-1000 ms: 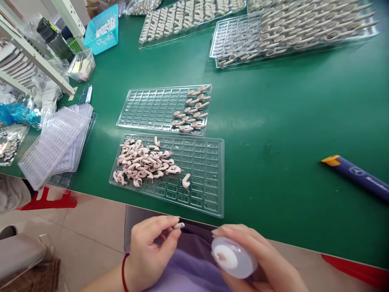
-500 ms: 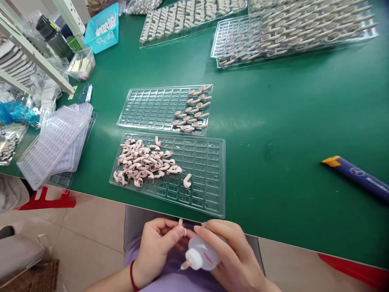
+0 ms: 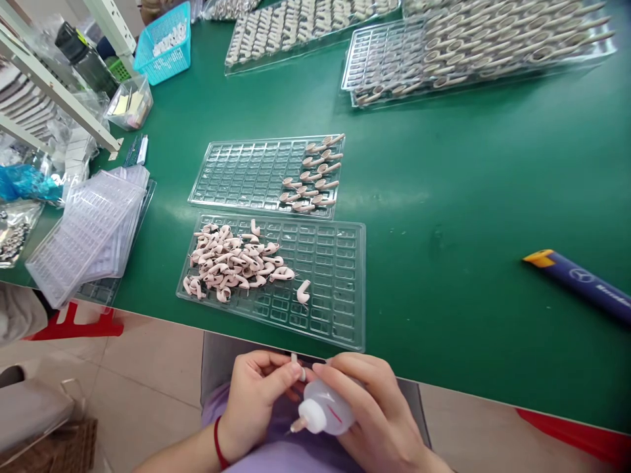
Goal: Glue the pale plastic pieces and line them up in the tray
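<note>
Just beyond the table's front edge, my left hand (image 3: 261, 387) pinches a small white earbud shell (image 3: 302, 373) between thumb and fingers, its stem pointing up. My right hand (image 3: 377, 407) is wrapped around a translucent squeeze bottle (image 3: 331, 407) with a white cap and a thin needle tip, tilted down toward my lap. The right fingertips come close to the shell; whether they touch it I cannot tell. In front of my hands lies a clear tray (image 3: 340, 322) bearing a heap of earbud shells (image 3: 236, 263), with one shell (image 3: 303, 292) apart on the right.
Behind it, a second tray (image 3: 246, 171) has several shells (image 3: 315, 177) in its right cells. Filled trays (image 3: 305, 29) stand at the back. Stacked trays (image 3: 89, 223), a blue basket (image 3: 165, 56) and a metal post (image 3: 54, 79) are on the left, a dark blue tube (image 3: 582, 279) on the right.
Both hands keep their grip on the shell and the bottle. The bottle has shifted very slightly left; the view has moved a little.
</note>
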A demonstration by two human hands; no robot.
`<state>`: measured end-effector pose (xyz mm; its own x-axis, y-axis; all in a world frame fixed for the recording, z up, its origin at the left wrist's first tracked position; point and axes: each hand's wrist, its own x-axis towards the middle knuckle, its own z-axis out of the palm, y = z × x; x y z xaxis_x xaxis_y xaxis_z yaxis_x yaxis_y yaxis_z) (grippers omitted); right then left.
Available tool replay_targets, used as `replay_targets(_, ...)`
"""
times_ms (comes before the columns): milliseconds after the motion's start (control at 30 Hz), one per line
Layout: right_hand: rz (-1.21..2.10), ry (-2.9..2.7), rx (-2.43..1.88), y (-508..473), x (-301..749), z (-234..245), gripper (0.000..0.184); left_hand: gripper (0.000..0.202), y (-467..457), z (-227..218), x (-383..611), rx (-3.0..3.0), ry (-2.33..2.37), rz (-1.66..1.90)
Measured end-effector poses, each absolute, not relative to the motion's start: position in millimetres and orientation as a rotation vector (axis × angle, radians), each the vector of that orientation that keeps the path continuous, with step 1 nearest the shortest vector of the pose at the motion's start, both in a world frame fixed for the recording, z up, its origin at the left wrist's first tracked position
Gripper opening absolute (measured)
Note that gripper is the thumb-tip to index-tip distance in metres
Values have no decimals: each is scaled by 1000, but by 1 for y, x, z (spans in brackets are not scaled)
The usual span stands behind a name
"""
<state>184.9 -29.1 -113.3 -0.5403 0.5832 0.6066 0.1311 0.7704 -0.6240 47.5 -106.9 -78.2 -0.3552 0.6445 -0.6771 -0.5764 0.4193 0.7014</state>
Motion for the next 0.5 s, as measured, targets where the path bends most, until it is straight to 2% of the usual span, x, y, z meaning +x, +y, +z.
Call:
replay_targets(300,657,-2094,-557,-31,187,-116,41,24,-104,-80,45,108,1469,1248)
replay_targets(400,719,-2096,-531,-27,189,-113,40,16,-107,-73,37,397,1643,1107)
replay_targets(500,813,-2051,-499,-20,194,-105,39,8,-112,-62,29,941,1900,1012)
